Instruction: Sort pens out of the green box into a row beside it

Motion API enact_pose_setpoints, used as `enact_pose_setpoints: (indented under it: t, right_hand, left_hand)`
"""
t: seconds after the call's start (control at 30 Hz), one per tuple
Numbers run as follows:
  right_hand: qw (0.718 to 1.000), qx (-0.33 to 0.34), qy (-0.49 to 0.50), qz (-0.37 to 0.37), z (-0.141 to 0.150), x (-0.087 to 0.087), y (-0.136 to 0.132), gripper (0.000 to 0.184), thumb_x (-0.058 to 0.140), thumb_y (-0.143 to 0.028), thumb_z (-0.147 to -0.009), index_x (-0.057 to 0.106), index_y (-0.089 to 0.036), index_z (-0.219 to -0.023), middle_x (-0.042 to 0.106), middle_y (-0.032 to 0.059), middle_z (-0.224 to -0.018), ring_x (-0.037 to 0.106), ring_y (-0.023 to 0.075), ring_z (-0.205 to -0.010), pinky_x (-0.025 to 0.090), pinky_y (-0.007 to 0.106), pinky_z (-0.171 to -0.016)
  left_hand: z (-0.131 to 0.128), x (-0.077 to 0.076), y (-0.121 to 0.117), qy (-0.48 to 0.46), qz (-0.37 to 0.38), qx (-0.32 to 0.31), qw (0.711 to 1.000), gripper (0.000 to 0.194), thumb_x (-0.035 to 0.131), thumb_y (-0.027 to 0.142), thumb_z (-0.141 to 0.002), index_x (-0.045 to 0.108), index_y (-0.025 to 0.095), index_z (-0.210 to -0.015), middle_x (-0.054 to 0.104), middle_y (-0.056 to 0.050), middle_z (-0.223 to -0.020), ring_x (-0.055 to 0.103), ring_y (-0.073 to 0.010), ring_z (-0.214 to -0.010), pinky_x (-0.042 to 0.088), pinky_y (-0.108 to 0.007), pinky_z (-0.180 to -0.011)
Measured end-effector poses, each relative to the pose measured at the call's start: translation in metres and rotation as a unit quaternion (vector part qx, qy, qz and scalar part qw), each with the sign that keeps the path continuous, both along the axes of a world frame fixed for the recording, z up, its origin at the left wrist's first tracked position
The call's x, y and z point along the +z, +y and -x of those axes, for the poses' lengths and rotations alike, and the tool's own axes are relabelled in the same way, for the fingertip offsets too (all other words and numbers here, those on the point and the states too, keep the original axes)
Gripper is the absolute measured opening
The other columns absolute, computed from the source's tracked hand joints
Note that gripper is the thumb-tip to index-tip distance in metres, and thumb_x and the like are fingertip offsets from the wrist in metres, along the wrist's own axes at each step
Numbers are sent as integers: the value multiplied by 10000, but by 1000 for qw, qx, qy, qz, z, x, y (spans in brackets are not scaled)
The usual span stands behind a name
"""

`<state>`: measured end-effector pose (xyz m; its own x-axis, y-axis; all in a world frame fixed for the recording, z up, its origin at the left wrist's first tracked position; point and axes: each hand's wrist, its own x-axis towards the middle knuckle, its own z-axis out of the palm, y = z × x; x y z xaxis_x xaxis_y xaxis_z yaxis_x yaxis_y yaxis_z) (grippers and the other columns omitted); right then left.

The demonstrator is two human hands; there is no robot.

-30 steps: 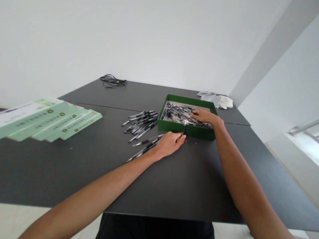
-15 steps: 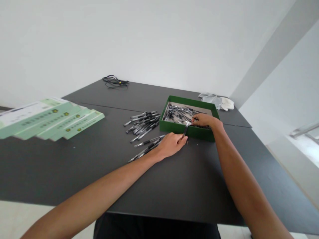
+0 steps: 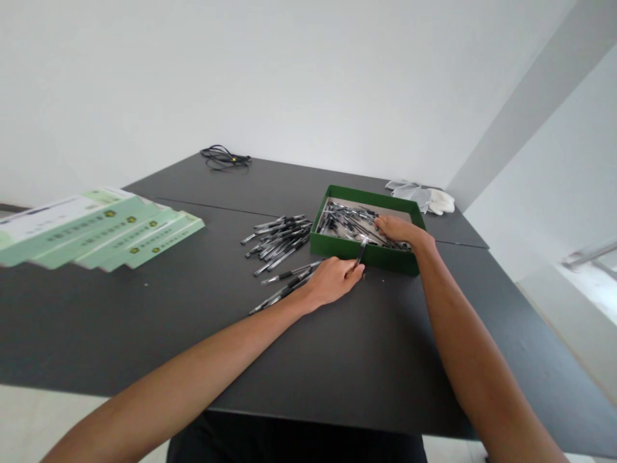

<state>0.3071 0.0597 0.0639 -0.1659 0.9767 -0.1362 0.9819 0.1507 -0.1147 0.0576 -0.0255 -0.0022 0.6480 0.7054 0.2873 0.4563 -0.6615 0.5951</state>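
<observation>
the left hand [image 3: 332, 281] lies at the near edge of the tray, its fingers curled and pressed together, pinching a black gel pen [image 3: 360, 253] that stands tilted up from the fingertips, its upper end just beside the front wall of the green cardboard tray [image 3: 385, 262]. the right hand [image 3: 398, 230] reaches over the tray's right side from the front, its fingers [image 3: 383, 223] lying close together on top of the heap of tray pens [image 3: 347, 225]; whether they pinch anything can't be told from this view. the tray pens lie jumbled in many directions inside the tray. on the dark tabletop [image 3: 361, 360], a loose bunch of pens [image 3: 279, 238] sits just left of the tray, roughly side by side, and a few more pens [image 3: 284, 289] lie between that bunch and the left hand, touching its wrist side. farther left is a fanned stack of pale green boxes [image 3: 101, 235]. a coiled black cable [image 3: 225, 157] lies at the far edge of the table, and white work gloves [image 3: 424, 198] lie just behind the tray.
</observation>
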Motion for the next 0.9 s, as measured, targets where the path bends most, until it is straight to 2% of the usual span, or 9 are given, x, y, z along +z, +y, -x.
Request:
enact_pose_setpoints:
  t: [0.17,0.33,0.43,0.63,0.73,0.9]
  right_hand:
    - [999,42,0,-7,1,-2,1,361,344,-232,-1093,678,-94,-1107,724,198,-1185,663,233,-1015,459,276,-896]
    - [998,52,24,11,2,0,-1,427,292,-232,-1101,693,-89,-1140,743,175,-1149,675,220,-958,470,270,-888]
    - [998,59,26,16,3,0,-2,452,281,-241,-1101,710,-102,-1132,749,160,-1167,683,216,-1000,467,250,-903]
    - [999,44,14,26,-3,-4,2,353,443,-305,-1066,754,-146,-1117,769,127,-1178,690,221,-1048,473,251,-893]
    - [998,41,47,-3,-4,-5,4,303,532,-335,-1029,771,-170,-1116,782,89,-1170,696,222,-1057,479,255,-888]
    - [995,46,50,-79,3,-1,3,273,564,-295,-989,782,-143,-1052,790,104,-1120,693,225,-1029,472,253,-875]
  left_hand:
    - [0,1,-1,0,-4,1,1000,462,417,413,-1080,633,176,-748,639,-21,-645,613,-151,-606,317,-273,-600]
    - [0,0,0,-2,-4,-2,1000,463,419,417,-1080,620,176,-739,636,-22,-644,603,-148,-593,321,-273,-593]
    - [0,0,0,-3,-3,-8,1000,466,412,418,-1082,615,176,-739,645,-26,-659,609,-149,-602,336,-271,-600]
    - [1,2,-1,5,-3,-7,1000,465,412,416,-1084,641,180,-755,662,-30,-672,620,-154,-615,340,-272,-601]
    - [2,3,-1,8,-6,-8,1000,463,411,419,-1084,653,184,-766,661,-31,-670,625,-160,-619,333,-275,-596]
    - [2,2,-1,9,3,-7,1000,476,406,429,-1089,653,183,-765,670,-34,-680,637,-164,-633,341,-270,-600]
